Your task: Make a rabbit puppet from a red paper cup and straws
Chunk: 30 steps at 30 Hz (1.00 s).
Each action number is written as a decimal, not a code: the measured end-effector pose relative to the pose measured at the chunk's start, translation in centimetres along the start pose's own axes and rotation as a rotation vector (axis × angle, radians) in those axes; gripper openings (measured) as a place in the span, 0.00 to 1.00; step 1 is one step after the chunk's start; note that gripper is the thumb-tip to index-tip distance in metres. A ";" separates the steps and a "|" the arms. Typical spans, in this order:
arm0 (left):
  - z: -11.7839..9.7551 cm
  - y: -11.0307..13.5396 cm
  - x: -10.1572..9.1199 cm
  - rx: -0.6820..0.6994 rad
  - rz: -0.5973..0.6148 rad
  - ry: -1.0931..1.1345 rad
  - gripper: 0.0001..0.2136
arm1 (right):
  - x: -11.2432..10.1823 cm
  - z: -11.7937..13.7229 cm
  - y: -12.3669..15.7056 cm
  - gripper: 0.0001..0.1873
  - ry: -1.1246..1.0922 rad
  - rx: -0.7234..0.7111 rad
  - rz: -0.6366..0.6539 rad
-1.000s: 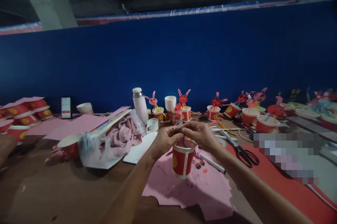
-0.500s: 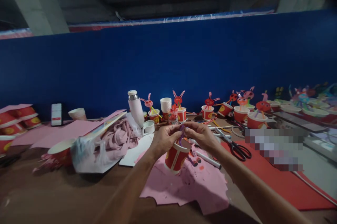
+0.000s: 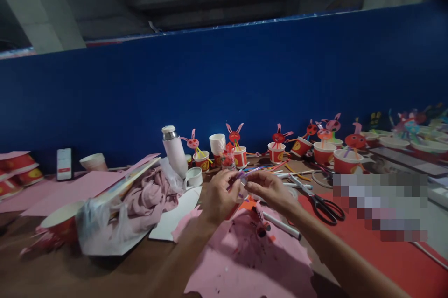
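My left hand [image 3: 220, 197] is closed around a red paper cup [image 3: 232, 210], which is mostly hidden behind its fingers and looks tilted. Thin purple strips [image 3: 244, 191] show at the cup's mouth, between my two hands. My right hand [image 3: 269, 190] has its thumb and fingers bent together at the strips, seemingly pinching one; the exact grip is too small to see. Below lies a pink sheet [image 3: 252, 256] with dark specks. On it rests a small pink and red paper cutout [image 3: 261, 221] beside a white marker [image 3: 283, 225].
Black-handled scissors [image 3: 327, 208] lie on a red sheet [image 3: 353, 246] at right. Red cups with rabbit-like paper figures [image 3: 234, 137] line the blue partition [image 3: 224, 74]. At left are a white flask [image 3: 175, 153], a mug [image 3: 193, 178], a plastic bag [image 3: 101, 228] and a phone [image 3: 64, 164].
The cup has tipped from nearly upright and gone mostly behind my left hand. Both hands stay close together at its mouth. The view has shifted slightly.
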<state>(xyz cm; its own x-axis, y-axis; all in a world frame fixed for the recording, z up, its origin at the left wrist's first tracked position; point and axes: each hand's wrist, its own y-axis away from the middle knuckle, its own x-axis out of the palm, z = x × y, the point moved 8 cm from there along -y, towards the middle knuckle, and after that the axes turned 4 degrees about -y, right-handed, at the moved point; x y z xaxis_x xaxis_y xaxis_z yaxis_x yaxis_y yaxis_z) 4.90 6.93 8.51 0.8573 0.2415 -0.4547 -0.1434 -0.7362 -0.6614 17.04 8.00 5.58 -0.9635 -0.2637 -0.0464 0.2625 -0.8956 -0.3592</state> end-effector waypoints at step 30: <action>0.5 2.2 1.3 -0.291 0.101 0.265 0.03 | 1.2 -1.0 1.7 0.15 -0.313 0.074 0.071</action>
<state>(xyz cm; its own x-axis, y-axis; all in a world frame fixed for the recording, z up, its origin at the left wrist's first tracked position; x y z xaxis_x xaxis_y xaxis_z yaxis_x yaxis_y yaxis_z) 5.45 5.92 6.19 0.9493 0.0158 -0.3140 -0.1197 -0.9054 -0.4073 16.29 6.57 3.99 -0.8826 -0.4134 0.2236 0.3427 -0.8916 -0.2960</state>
